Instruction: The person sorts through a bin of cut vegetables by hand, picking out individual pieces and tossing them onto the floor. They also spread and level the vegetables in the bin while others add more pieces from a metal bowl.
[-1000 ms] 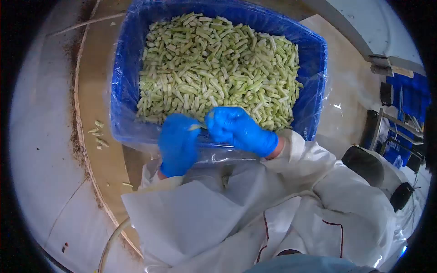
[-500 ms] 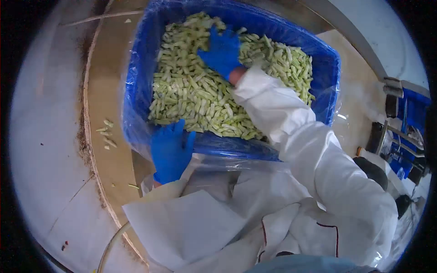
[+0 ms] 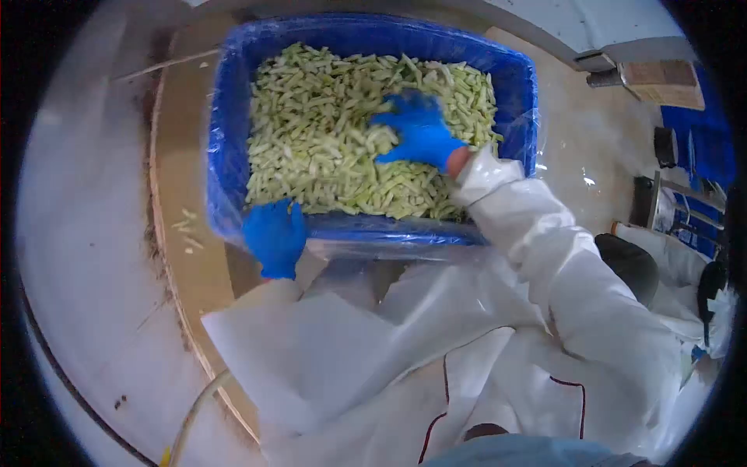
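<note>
A blue bin (image 3: pixel 515 117) lined with clear plastic film (image 3: pixel 373 251) holds a thick layer of pale green cut vegetable strips (image 3: pixel 311 148). My right hand (image 3: pixel 424 132), in a blue glove, lies on the strips right of the middle, slightly blurred, its fingers spread toward the left. At the bin's near left corner, my left hand (image 3: pixel 274 240), also blue-gloved, rests over the rim and film with its fingertips at the edge of the strips. Its thumb stands apart from the other fingers.
Several loose strips (image 3: pixel 187 229) lie on the brown surface (image 3: pixel 177 156) left of the bin. A pale hose (image 3: pixel 191 412) runs at lower left. A box-like brown object (image 3: pixel 663 83) and a blue crate (image 3: pixel 712 136) are at right.
My right hand has moved toward me and right across the strips, its fingers now pointing left. My left hand stays at the near left rim. The view has shifted.
</note>
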Available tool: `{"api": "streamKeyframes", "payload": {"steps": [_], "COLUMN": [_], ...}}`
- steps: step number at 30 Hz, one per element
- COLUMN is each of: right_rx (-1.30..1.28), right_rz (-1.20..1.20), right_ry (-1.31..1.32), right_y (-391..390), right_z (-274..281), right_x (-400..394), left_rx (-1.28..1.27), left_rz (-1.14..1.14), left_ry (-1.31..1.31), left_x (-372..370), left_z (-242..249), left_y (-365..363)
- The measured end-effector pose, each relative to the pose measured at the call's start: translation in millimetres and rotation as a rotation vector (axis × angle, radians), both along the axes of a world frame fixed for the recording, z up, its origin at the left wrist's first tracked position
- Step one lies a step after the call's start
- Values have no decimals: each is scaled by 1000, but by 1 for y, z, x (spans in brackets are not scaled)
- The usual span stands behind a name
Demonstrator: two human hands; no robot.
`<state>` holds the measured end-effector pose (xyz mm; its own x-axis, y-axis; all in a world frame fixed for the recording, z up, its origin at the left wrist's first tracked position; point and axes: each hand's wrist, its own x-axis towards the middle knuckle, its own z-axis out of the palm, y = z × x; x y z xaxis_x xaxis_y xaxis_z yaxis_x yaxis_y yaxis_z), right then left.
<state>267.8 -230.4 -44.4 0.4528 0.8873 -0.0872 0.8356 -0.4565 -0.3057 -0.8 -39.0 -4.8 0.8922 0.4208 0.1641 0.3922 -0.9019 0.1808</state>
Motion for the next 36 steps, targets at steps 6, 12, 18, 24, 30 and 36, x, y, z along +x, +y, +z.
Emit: {"api": "streamKeyframes", "payload": {"steps": [6,12,18,24,30,36], "right_rx": [-197,-237,218,147,-24,101], "right_rz": [-265,-399,-284,-431,-473,-438], "right_ry": [51,209,213,95,109,60], "right_y": [-91,-130,-151,-157,-150,-149], "right_z": [30,52,78,60,64,62], "right_x": [16,-65,-107,-141,-137,-141], "left_rx": [39,-121,-1202,-637,-32,-263], "left_rz": [-21,-46,-59,-222,-186,-195], "left_ry": [-48,139,260,390,-17,286], "left_x": [0,2,-18,75,225,240], "left_z": [-1,19,41,86,-72,-65], "left_y": [2,-2,96,126,141,-77]}}
